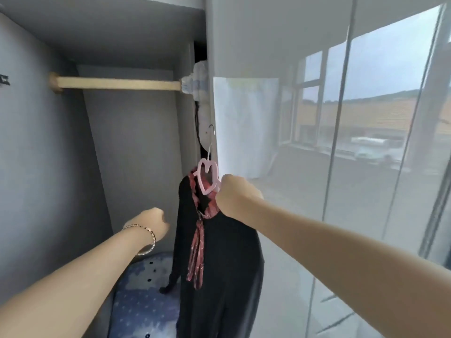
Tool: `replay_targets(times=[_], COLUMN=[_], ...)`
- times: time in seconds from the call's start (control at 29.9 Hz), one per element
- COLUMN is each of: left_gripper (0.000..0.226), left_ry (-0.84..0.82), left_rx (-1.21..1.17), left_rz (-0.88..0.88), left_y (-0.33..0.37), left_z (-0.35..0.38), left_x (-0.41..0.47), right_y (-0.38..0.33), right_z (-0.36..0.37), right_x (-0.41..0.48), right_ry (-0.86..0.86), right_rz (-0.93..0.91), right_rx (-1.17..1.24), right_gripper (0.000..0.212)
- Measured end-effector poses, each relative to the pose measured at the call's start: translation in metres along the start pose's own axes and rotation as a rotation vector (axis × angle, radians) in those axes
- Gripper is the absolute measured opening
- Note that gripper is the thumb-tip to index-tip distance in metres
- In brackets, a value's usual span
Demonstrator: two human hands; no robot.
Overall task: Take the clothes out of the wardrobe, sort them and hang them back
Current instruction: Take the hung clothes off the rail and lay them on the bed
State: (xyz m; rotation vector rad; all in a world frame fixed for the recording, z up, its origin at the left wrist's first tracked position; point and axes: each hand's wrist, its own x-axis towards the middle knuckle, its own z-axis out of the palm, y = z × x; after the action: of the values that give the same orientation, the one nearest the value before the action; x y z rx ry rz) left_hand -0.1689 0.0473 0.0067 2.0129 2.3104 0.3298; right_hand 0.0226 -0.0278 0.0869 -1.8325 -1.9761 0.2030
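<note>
A black garment with a red patterned collar and tie hangs from a pink hanger with a heart-shaped top and a metal hook. My right hand grips the hanger at the garment's shoulder and holds it up in front of the open wardrobe, below the wooden rail. The rail is bare. My left hand, with bracelets on the wrist, reaches into the wardrobe left of the garment with its fingers curled and nothing in it.
The wardrobe's grey walls enclose the space. Blue patterned fabric lies at the bottom. A glossy sliding door stands to the right and reflects a window. Pale cloth sits at the rail's right end.
</note>
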Motion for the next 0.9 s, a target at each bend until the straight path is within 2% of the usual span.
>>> replay_targets(times=[0.1, 0.2, 0.44, 0.64, 0.74, 0.84, 0.9], left_gripper=[0.016, 0.017, 0.011, 0.022, 0.023, 0.023, 0.022], left_ry=[-0.072, -0.152, -0.307, -0.386, -0.441, -0.469, -0.474], left_rx=[-0.03, -0.044, 0.045, 0.045, 0.052, 0.054, 0.087], left_rz=[0.068, 0.174, 0.57, 0.884, 1.034, 1.164, 1.273], left_y=[0.043, 0.082, 0.191, 0.267, 0.292, 0.319, 0.334], left_z=[0.037, 0.07, 0.153, 0.194, 0.214, 0.23, 0.236], left_x=[-0.061, -0.11, -0.216, -0.276, -0.304, -0.336, -0.36], right_y=[0.073, 0.127, 0.233, 0.28, 0.293, 0.293, 0.286], right_z=[0.006, 0.006, -0.014, -0.015, -0.009, -0.004, -0.004], right_x=[-0.055, -0.116, -0.258, -0.36, -0.408, -0.451, -0.482], right_ry=[-0.062, -0.062, -0.082, -0.026, 0.067, 0.221, 0.317], right_rz=[-0.035, 0.04, 0.241, 0.501, 0.626, 0.747, 0.839], right_rx=[-0.035, 0.007, -0.132, -0.324, -0.394, -0.485, -0.522], right_gripper=[0.018, 0.007, 0.02, 0.024, 0.02, 0.006, 0.008])
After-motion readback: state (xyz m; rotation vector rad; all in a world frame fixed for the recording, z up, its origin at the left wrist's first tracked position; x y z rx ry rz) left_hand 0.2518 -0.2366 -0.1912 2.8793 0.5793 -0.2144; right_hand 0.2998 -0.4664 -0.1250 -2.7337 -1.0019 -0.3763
